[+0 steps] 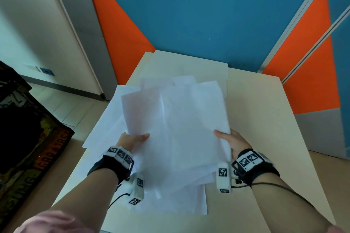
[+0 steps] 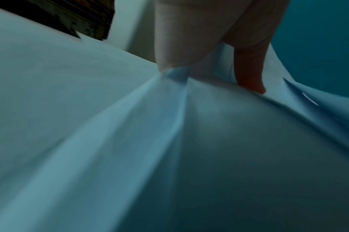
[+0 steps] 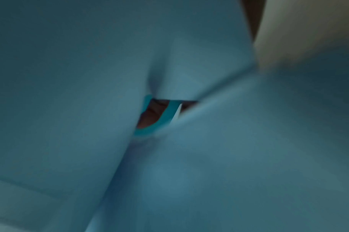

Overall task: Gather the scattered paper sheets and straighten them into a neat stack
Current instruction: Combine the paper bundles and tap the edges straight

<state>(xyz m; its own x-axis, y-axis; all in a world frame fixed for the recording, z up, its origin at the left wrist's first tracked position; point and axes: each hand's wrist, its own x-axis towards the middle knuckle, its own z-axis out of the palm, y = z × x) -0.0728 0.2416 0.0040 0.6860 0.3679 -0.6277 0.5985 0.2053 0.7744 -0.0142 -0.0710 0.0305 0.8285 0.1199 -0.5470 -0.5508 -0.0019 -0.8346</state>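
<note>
Sheets [image 1: 176, 123] uneven, pinched by left hand [image 1: 132, 139], right hand [image 1: 233, 143].

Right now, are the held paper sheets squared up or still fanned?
Still fanned: the paper sheets between left hand and right hand show offset corners and edges.

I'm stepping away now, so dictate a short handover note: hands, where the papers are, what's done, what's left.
Left hand grips the left edge of the gathered paper sheets, thumb on top. Right hand grips the right edge.
The bundle is lifted over the table, its edges fanned and uneven. One loose sheet lies under it at the left.
Done: most sheets gathered.
Left: collect the loose sheet, square the edges, set down a neat stack.
</note>
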